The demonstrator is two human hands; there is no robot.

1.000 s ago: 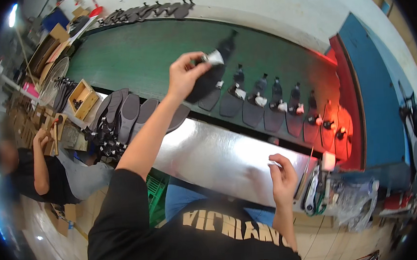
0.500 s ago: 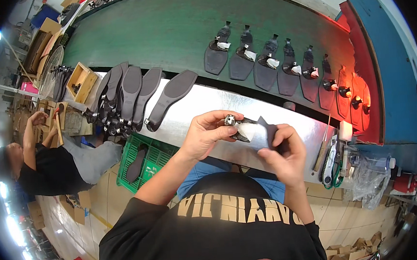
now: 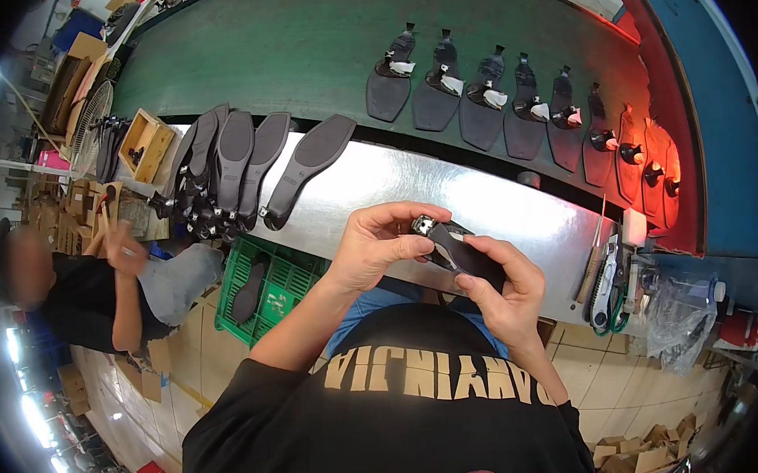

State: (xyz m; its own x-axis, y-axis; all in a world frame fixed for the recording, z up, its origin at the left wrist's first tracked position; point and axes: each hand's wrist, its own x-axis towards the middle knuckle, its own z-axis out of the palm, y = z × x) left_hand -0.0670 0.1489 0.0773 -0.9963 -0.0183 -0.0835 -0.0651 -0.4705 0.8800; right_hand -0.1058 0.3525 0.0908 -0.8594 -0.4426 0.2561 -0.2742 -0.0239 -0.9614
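Observation:
A black high-heeled sandal (image 3: 426, 227) is in my left hand (image 3: 387, 246), thumb and fingers closed around its heel end, where a pale heel fitting faces up. My right hand (image 3: 508, 291) pinches a dark shoe sole (image 3: 478, 263) between thumb and fingers. This sole lies along the sandal, its narrow end near my left thumb. A white patch shows between sole and upper; the rest of the sandal is hidden beneath. Just beyond my hands is a shiny metal worktop (image 3: 410, 181), with a loose dark sole (image 3: 316, 157) lying on it.
More soles (image 3: 235, 159) overlap at the left, beside a wooden box (image 3: 149, 147). Several sandals stand in a row on the green belt (image 3: 278, 50), toward a red-lit blue machine (image 3: 714, 125). A knife (image 3: 607, 286) and scissors lie right. A green crate (image 3: 248, 311) and a co-worker (image 3: 92, 287) are left.
My right hand has moved inward and brought the sole, earlier curved away from the sandal, down along it. The co-worker's hand has shifted right and lower.

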